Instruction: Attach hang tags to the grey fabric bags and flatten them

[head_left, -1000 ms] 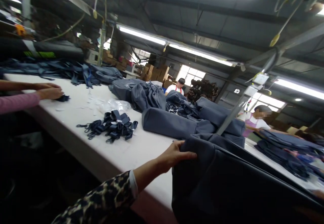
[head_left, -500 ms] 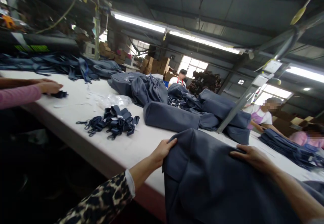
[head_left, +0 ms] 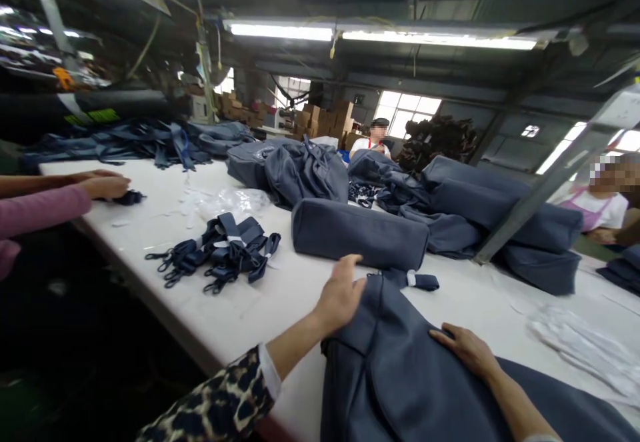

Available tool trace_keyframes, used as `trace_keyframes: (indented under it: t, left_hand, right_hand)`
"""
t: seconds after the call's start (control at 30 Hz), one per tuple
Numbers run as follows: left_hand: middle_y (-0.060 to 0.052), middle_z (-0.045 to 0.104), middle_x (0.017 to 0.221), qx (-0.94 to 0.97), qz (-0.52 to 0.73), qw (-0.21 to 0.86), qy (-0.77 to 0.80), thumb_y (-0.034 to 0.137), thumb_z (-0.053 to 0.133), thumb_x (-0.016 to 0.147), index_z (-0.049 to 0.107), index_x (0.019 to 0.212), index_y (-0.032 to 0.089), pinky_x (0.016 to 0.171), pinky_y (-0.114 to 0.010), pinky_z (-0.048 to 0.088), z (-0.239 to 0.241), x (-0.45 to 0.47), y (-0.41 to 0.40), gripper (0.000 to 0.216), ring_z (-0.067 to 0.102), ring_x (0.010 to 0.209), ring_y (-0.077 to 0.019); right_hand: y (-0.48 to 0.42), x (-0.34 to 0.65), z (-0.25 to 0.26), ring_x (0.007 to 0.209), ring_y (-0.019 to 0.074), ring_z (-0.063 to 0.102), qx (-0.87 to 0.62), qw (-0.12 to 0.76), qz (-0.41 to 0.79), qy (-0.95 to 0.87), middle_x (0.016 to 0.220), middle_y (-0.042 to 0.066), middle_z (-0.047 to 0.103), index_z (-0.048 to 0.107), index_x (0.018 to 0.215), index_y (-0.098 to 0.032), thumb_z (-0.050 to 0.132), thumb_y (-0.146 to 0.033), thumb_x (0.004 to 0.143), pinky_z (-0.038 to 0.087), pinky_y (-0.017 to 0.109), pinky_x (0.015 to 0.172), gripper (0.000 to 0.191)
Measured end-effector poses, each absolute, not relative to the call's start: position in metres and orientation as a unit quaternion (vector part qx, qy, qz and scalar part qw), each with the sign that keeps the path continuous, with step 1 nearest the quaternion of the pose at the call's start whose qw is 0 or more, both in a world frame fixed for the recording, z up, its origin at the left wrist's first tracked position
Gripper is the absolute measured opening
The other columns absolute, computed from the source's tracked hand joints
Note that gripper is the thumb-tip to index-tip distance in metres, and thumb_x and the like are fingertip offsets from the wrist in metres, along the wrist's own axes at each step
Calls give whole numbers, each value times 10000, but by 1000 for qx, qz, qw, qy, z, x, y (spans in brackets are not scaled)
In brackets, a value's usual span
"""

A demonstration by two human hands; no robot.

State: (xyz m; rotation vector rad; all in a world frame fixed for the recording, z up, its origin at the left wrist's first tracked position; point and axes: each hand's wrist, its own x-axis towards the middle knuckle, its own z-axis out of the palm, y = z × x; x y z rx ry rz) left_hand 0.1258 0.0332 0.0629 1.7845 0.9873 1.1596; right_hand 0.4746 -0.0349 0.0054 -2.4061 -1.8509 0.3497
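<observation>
A dark grey-blue fabric bag [head_left: 400,375] lies over the near edge of the white table [head_left: 280,289]. My left hand [head_left: 341,293] is open, its fingers stretched toward the bag's upper left corner and touching it. My right hand [head_left: 463,347] lies flat and open on top of the bag. A short rolled strap [head_left: 415,279] sits just beyond the bag, and a long rolled grey bag [head_left: 360,241] lies behind that.
A bundle of dark straps with clips [head_left: 220,250] lies to the left. Another person's hands [head_left: 103,185] work at the far left over a small dark piece. Piled grey bags [head_left: 475,209] fill the middle. White sheets [head_left: 585,345] lie right. Other people stand behind.
The bag has come down flat onto the table. My left hand let go of its edge and opened. My right hand slid lower over the fabric. The view tilted downward.
</observation>
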Motion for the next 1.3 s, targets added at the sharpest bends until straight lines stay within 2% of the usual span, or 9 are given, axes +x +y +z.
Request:
trace_keyframes:
  t: [0.1, 0.27, 0.4, 0.67, 0.8, 0.93, 1.1, 1.23, 1.3]
  left_hand:
    - [-94, 520, 1416, 910, 306, 197, 199, 350, 409, 966, 507, 1348, 204, 1161, -439, 235, 87, 181, 21, 420, 408, 1350, -245]
    - [-167, 442, 1483, 953, 100, 96, 271, 588, 310, 952, 473, 1407, 143, 1137, -648, 64, 44, 214, 24, 658, 274, 1428, -349]
    - [-159, 340, 1547, 951, 105, 82, 278, 653, 265, 938, 361, 1481, 158, 1117, -684, -17, 8, 195, 27, 741, 212, 1453, -353]
    - [-148, 291, 1571, 943, 141, 118, 277, 691, 240, 926, 299, 1512, 174, 1121, -681, -56, 3, 189, 23, 784, 159, 1470, -350]
    - [-123, 253, 1590, 939, 146, 143, 276, 676, 241, 936, 280, 1518, 251, 1111, -700, -53, 4, 186, 23, 721, 135, 1479, -345]
    - [-116, 293, 1575, 937, 160, 139, 279, 677, 289, 930, 328, 1497, 288, 1120, -696, -40, 0, 188, 19, 688, 193, 1465, -350]
    - [-102, 355, 1549, 943, 137, 93, 288, 627, 354, 936, 381, 1473, 303, 1113, -702, -68, -4, 194, 22, 628, 240, 1450, -354]
    - [-166, 449, 1479, 961, 69, 37, 267, 539, 461, 915, 510, 1397, 220, 1085, -735, -62, 14, 215, 22, 580, 292, 1417, -405]
    - [-158, 474, 1463, 969, 67, 18, 235, 477, 433, 941, 541, 1369, 216, 1114, -706, -11, 20, 230, 16, 513, 298, 1422, -374]
  right_hand:
    - [-35, 481, -9, 1100, 328, 632, -778, 41, 137, -612, 1116, 99, 718, 676, 1051, -262, 386, -768, 803, 471, 427, 921, 634]
    - [-38, 486, -17, 1096, 323, 634, -774, 53, 128, -618, 1113, 91, 719, 673, 1050, -290, 393, -723, 813, 488, 418, 894, 567]
    - [-38, 490, -20, 1077, 317, 638, -744, 49, 119, -656, 1137, 55, 713, 692, 1021, -350, 427, -667, 790, 508, 412, 854, 473]
    - [-38, 516, -48, 1016, 326, 653, -702, 36, 70, -708, 1292, 28, 633, 700, 1000, -414, 436, -570, 750, 512, 453, 818, 396]
    - [-34, 508, -45, 847, 312, 685, -751, 62, 125, -645, 1028, 52, 721, 638, 952, -368, 429, -683, 770, 516, 420, 708, 419]
    - [-38, 482, -26, 732, 265, 662, -790, 79, 128, -594, 749, 20, 682, 527, 871, -298, 381, -749, 833, 474, 373, 674, 476]
    - [-42, 464, -16, 954, 246, 590, -759, 96, 20, -643, 969, 53, 645, 524, 924, -254, 290, -699, 924, 430, 369, 782, 503]
    - [-46, 466, -17, 976, 233, 552, -760, 98, -15, -642, 992, 50, 625, 550, 936, -244, 287, -691, 937, 388, 383, 853, 518]
    - [-48, 465, -17, 967, 227, 549, -759, 99, -23, -644, 1003, 51, 625, 557, 950, -244, 297, -690, 937, 388, 371, 835, 517]
